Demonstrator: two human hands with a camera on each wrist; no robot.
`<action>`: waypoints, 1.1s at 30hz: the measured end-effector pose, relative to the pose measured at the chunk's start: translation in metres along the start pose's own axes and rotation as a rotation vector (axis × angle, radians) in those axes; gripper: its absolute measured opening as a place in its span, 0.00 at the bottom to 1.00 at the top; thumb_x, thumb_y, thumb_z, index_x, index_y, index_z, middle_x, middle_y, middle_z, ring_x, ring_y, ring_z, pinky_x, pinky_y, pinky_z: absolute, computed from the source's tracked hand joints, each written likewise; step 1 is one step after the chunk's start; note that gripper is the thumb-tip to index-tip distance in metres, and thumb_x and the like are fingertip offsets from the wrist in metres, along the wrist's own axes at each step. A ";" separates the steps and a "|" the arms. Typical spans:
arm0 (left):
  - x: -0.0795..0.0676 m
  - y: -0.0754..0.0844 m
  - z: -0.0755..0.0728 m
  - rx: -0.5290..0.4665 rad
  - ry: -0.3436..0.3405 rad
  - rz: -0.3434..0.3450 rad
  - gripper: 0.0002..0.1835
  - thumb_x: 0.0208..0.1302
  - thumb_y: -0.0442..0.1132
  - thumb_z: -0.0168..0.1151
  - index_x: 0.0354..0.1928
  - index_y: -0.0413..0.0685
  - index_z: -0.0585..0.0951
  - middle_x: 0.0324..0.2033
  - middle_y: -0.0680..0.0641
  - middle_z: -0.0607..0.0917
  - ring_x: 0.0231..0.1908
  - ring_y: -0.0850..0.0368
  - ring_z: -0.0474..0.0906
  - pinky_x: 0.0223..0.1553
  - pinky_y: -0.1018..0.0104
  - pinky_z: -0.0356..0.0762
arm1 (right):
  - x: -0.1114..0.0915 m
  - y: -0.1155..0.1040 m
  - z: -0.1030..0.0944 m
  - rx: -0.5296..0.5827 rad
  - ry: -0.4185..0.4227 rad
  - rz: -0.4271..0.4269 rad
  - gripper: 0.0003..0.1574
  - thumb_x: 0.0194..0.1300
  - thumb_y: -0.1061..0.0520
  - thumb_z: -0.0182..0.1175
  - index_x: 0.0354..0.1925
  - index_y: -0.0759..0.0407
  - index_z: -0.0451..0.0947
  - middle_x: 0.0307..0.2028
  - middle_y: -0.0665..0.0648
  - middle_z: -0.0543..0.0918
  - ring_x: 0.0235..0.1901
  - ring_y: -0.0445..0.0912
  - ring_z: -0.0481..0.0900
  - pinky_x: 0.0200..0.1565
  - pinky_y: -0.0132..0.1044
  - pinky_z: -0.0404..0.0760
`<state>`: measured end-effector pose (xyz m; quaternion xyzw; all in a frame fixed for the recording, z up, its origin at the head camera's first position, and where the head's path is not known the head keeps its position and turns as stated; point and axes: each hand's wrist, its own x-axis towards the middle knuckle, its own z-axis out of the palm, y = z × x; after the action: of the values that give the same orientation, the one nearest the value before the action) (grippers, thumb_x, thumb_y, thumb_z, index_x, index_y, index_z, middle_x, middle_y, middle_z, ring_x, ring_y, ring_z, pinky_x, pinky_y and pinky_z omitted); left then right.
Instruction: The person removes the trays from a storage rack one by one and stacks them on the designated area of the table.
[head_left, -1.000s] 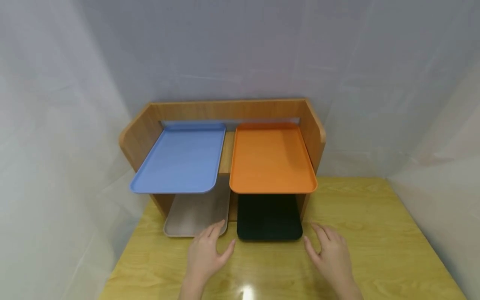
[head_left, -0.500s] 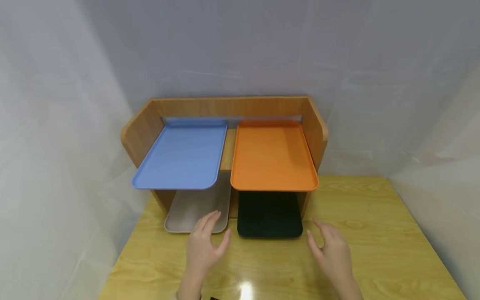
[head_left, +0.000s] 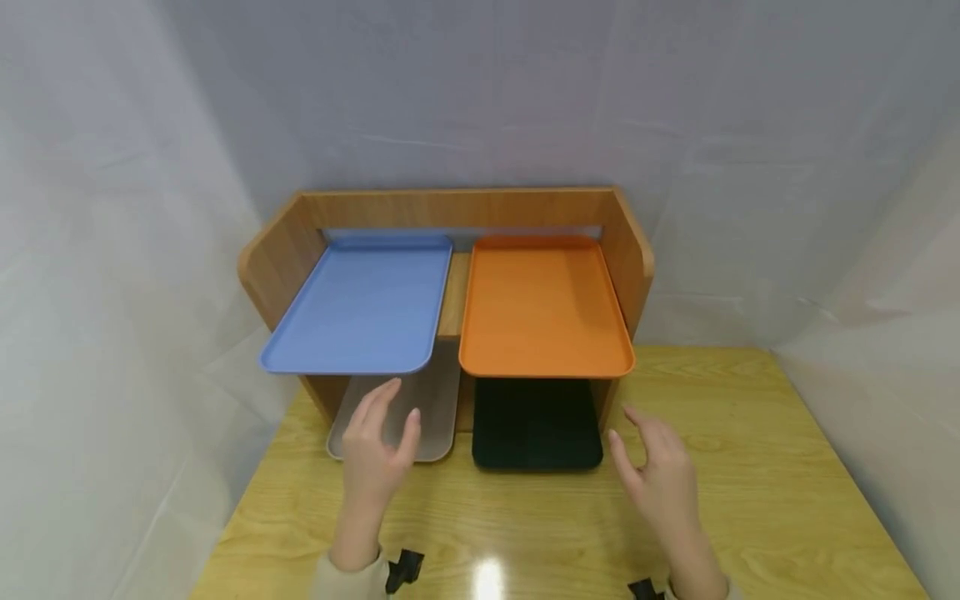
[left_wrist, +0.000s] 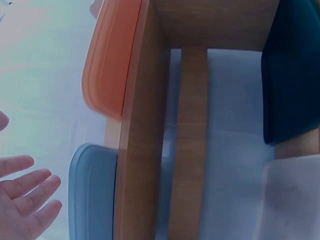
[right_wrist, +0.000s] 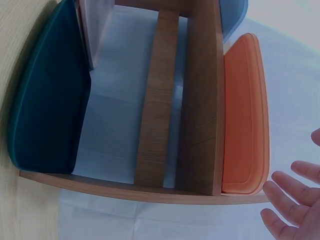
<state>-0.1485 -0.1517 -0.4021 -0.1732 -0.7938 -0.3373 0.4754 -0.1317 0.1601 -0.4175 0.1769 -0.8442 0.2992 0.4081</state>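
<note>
My left hand [head_left: 373, 457] hovers before the grey-beige tray [head_left: 435, 408], below the front edge of the blue tray [head_left: 360, 308]. Its fingers are loosely bent, thumb apart, and hold nothing. My right hand [head_left: 662, 477] is just right of the dark green tray [head_left: 536, 425], below and in front of the orange tray [head_left: 543, 308]; nothing is in its grasp. In the left wrist view, the left hand's fingers [left_wrist: 37, 182] are spread near the blue tray. The right wrist view has the right hand's fingers [right_wrist: 290, 190] beside the orange tray.
A two-level wooden shelf [head_left: 457, 208] bears the blue and orange trays on top and the grey-beige and dark green trays below. It stands on a yellowish wood-grain table [head_left: 735, 433]. Pale sheeting [head_left: 480, 92] hangs behind and at both sides.
My left hand has moved forward and to the left, from near the grey-beige tray's right corner toward the blue tray. My right hand has risen slightly in view. The trays stay in place.
</note>
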 end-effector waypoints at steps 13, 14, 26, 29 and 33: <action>0.024 -0.030 -0.032 0.062 0.094 -0.118 0.19 0.56 0.39 0.55 0.45 0.28 0.74 0.42 0.33 0.76 0.45 0.38 0.70 0.45 0.47 0.66 | 0.010 0.001 0.009 0.148 0.044 0.044 0.21 0.50 0.65 0.61 0.45 0.71 0.72 0.35 0.65 0.77 0.36 0.55 0.75 0.38 0.41 0.72; 0.027 -0.033 -0.035 0.058 0.101 -0.137 0.19 0.55 0.37 0.56 0.46 0.28 0.74 0.43 0.32 0.75 0.46 0.38 0.70 0.46 0.47 0.65 | 0.011 0.001 0.010 0.152 0.037 0.055 0.22 0.49 0.66 0.61 0.45 0.70 0.72 0.35 0.65 0.78 0.36 0.54 0.75 0.37 0.41 0.72; 0.069 -0.082 -0.044 0.040 0.243 -0.421 0.27 0.52 0.32 0.59 0.54 0.28 0.66 0.49 0.36 0.73 0.51 0.47 0.68 0.48 0.53 0.67 | 0.021 0.011 0.012 0.208 -0.077 0.255 0.27 0.52 0.66 0.61 0.51 0.70 0.67 0.40 0.68 0.76 0.37 0.58 0.76 0.34 0.52 0.75; 0.080 -0.093 -0.048 0.020 0.253 -0.497 0.28 0.54 0.35 0.59 0.56 0.30 0.65 0.50 0.37 0.72 0.53 0.51 0.67 0.51 0.59 0.66 | 0.023 0.013 0.011 0.232 -0.091 0.291 0.29 0.52 0.65 0.61 0.53 0.69 0.66 0.41 0.70 0.75 0.37 0.60 0.76 0.35 0.53 0.74; 0.093 -0.107 -0.053 0.034 0.239 -0.545 0.29 0.56 0.39 0.58 0.57 0.32 0.64 0.53 0.37 0.70 0.55 0.55 0.64 0.53 0.62 0.64 | 0.028 0.016 0.009 0.259 -0.124 0.349 0.30 0.55 0.64 0.60 0.56 0.68 0.63 0.44 0.70 0.74 0.39 0.61 0.75 0.37 0.55 0.73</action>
<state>-0.2238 -0.2692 -0.3437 0.0956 -0.7550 -0.4571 0.4603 -0.1622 0.1648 -0.4052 0.0974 -0.8399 0.4598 0.2715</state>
